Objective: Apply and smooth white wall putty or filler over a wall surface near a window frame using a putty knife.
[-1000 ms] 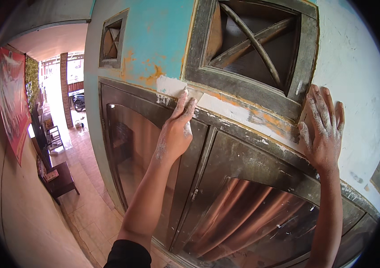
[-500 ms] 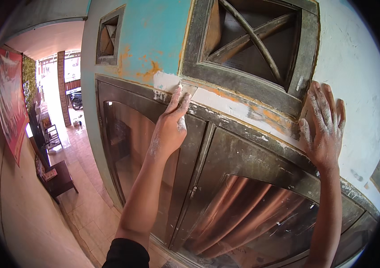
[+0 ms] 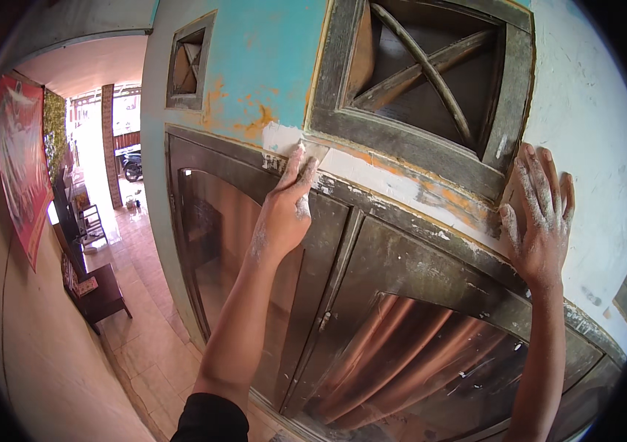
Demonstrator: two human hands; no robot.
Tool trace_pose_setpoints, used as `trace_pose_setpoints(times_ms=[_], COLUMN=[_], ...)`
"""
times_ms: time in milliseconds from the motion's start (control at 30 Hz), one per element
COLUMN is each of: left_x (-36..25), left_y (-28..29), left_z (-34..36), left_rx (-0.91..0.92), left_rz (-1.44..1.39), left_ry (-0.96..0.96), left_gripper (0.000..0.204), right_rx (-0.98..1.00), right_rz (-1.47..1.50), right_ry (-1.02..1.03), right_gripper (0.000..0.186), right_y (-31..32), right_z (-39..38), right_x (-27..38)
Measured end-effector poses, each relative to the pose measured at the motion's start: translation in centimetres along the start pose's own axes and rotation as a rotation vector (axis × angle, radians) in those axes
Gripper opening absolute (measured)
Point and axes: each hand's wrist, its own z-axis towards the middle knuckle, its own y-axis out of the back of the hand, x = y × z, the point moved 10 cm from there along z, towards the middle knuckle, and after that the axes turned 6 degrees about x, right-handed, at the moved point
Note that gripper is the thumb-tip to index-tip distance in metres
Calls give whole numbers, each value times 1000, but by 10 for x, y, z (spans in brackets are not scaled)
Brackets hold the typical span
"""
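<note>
White filler [image 3: 402,193] lies in a band under the vent frame [image 3: 420,81], at 12 o'clock. Left hand [image 3: 284,210] presses it, fingers together, holding nothing. Right hand [image 3: 538,214] flat, spread on wall [image 3: 593,110]. Filler looks a soft, crumbly paste: likely smears, best worked with fingertips.

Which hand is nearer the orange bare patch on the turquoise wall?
Left. The left hand presses just below-right of the orange patch; the right hand lies flat far across, beyond the vent.

Place: home entrance | tiled porch floor [image 3: 144,346], wooden window frame [image 3: 416,243] (weathered), teal wall [image 3: 269,59]
</note>
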Motion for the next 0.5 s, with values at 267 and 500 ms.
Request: trace_pose_setpoints(times_ms=[267, 500], left_x=[3, 5], left_y=[3, 5], left_z=[5, 7], left_rx=[11, 0], left_rz=[-48, -31], left_ry=[27, 17], left_gripper=[71, 67], right_rx=[-10, -11], right_rz=[28, -43], right_ry=[7, -7], right_gripper=[68, 64], right_y=[2, -3], right_z=[1, 0], right_x=[0, -3])
